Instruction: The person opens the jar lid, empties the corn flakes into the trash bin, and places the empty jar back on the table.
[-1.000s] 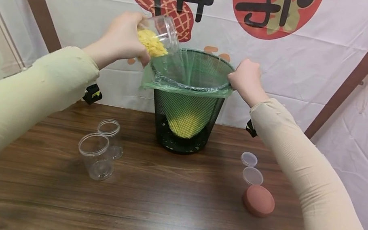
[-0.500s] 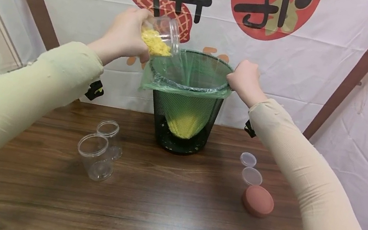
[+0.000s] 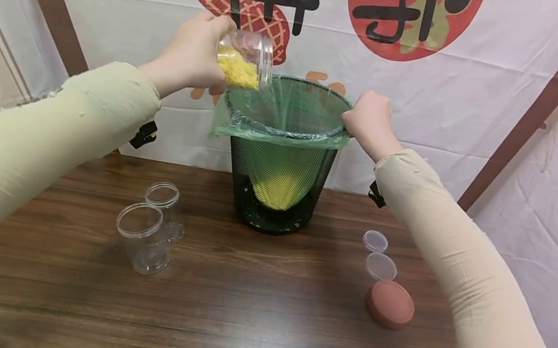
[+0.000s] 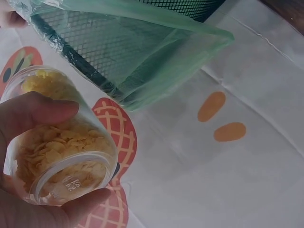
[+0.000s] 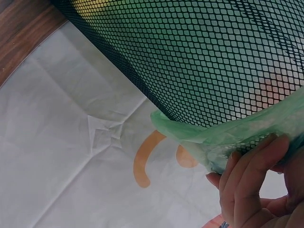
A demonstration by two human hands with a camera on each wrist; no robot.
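My left hand point(image 3: 193, 54) grips a clear plastic jar point(image 4: 102, 126) that lies nearly level, its mouth toward the bin's left rim. Yellow flakes point(image 3: 238, 69) rest along the jar's lower side. Below and to the right stands a black mesh bin point(image 3: 282, 156), lined with a green plastic bag point(image 3: 286, 132) folded over its rim. Yellow stuff point(image 3: 281, 192) shows through the mesh at the bag's bottom. On the bin's right rim my right hand point(image 3: 371, 119) holds the bag's edge, its fingers point(image 5: 251, 175) curled over the rim in the right wrist view.
Two uncapped clear jars point(image 3: 147, 238) stand on the wooden table point(image 3: 242, 317) at left. To the right lie two clear lids point(image 3: 381, 266) and a reddish-brown lid point(image 3: 390, 304). A printed white cloth point(image 3: 421, 99) hangs close behind the bin.
The left hand has shifted slightly right and the jar has turned closer to level, its mouth tipping less downward. The right hand stays on the rim.
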